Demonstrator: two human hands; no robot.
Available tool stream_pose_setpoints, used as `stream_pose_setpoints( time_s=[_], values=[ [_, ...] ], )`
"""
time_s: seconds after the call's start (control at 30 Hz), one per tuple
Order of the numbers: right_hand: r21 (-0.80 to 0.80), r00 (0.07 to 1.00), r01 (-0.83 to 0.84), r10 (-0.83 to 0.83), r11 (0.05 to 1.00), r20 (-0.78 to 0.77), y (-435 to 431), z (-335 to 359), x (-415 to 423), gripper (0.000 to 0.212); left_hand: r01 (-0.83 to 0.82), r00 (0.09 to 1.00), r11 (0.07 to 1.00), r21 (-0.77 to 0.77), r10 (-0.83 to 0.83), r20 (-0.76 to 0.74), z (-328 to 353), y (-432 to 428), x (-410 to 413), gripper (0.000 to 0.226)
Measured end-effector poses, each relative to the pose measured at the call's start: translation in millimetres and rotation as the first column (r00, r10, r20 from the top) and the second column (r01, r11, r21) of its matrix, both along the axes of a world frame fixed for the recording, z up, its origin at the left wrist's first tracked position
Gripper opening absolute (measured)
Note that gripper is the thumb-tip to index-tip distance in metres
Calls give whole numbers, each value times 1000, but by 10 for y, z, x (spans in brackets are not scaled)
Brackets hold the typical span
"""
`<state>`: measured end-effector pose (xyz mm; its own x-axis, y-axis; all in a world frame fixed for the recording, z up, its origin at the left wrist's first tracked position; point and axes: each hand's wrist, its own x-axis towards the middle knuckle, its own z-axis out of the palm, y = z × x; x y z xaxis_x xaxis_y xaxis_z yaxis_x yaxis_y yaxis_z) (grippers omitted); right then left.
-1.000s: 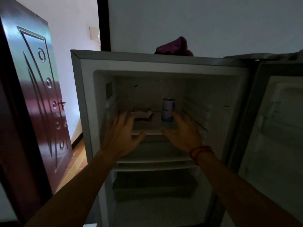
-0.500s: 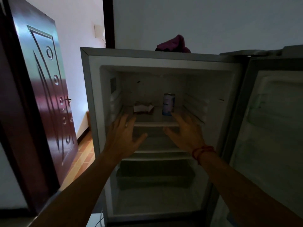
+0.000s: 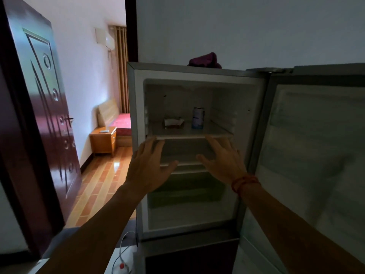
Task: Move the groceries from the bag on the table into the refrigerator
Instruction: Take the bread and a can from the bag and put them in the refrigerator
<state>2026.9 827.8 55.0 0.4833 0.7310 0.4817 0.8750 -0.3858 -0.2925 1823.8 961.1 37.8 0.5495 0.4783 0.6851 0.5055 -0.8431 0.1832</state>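
The refrigerator (image 3: 138, 115) stands open in front of me, its door (image 3: 316, 155) swung to the right. On its top shelf (image 3: 187, 136) stand a blue and white can (image 3: 198, 118) and, left of it, a small flat packet (image 3: 173, 122). My left hand (image 3: 148, 165) and my right hand (image 3: 225, 161) are both held out in front of the shelves, fingers spread, holding nothing and touching nothing. A red string sits on my right wrist. The bag and the table are out of view.
A dark red cloth (image 3: 205, 60) lies on top of the refrigerator. A dark wooden room door (image 3: 43, 115) stands open at left, with a nightstand (image 3: 103, 140) and a bed (image 3: 123, 121) in the room beyond. A white cable (image 3: 120, 252) runs at the refrigerator's foot.
Both hands have drawn back out of the refrigerator, away from the top shelf. My view has pulled back and turned left, showing the room beyond the door.
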Motion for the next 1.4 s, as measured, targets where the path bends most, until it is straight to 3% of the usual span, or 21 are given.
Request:
stream_pose_setpoints(
  time_s=[0.5, 0.97, 1.2, 1.4],
  values=[
    [29, 998, 67, -68, 997, 12, -1170, 30, -459, 77, 79, 997, 996, -31, -79, 5, -6, -876, -348, 82],
    [40, 960, 276, -277, 960, 43, -2656, 83, -405, 72, 316, 949, 946, -68, -317, 6, 51, -2119, 236, 81],
    [27, 861, 505, -505, 863, 54, -3515, 71, -451, 71, 589, 808, 808, -8, -589, 27, 70, -2758, 792, 73],
    [-20, 681, 732, -732, 681, 4, -4265, -58, -684, 78, 788, 615, 615, -15, -788, -8, 24, -3379, 1184, 75]
  ],
)
